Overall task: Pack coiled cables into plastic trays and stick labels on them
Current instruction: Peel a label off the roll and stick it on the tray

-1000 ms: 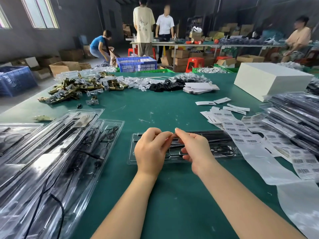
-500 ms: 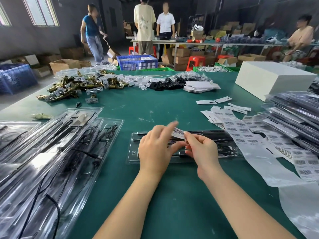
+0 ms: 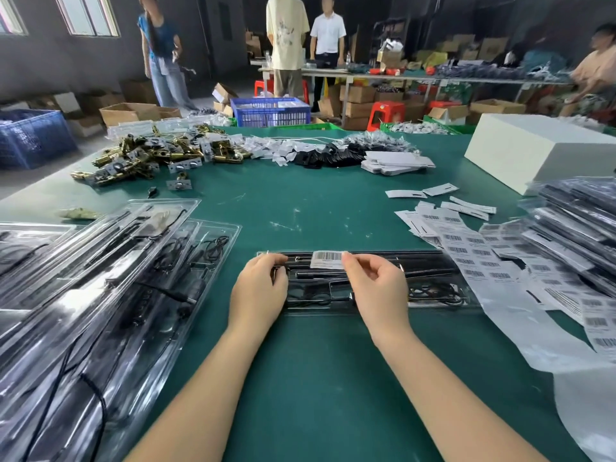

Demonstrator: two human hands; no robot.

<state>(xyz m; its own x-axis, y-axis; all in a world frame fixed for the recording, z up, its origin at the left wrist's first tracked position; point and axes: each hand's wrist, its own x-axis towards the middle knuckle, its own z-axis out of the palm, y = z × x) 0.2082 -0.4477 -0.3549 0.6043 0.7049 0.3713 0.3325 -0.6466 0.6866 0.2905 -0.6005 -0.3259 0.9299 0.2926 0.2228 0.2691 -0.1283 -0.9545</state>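
A clear plastic tray (image 3: 436,304) with black coiled cable (image 3: 433,291) inside lies across the green table in front of me. My left hand (image 3: 258,291) rests on the tray's left end, fingers curled down over its far rim. My right hand (image 3: 376,285) pinches the right end of a white barcode label (image 3: 328,260). The label lies flat along the tray's far edge, between my two hands.
Packed trays are stacked at the left (image 3: 100,278) and at the right (image 3: 573,235). Barcode label sheets (image 3: 473,251) and peeled backing paper (image 3: 520,328) spread at my right. A white box (image 3: 540,151) and brass hardware (image 3: 150,158) lie farther back. People stand beyond the table.
The label, held up between both hands before, has come down onto the tray's far edge. My left hand let go of it and moved left onto the tray.
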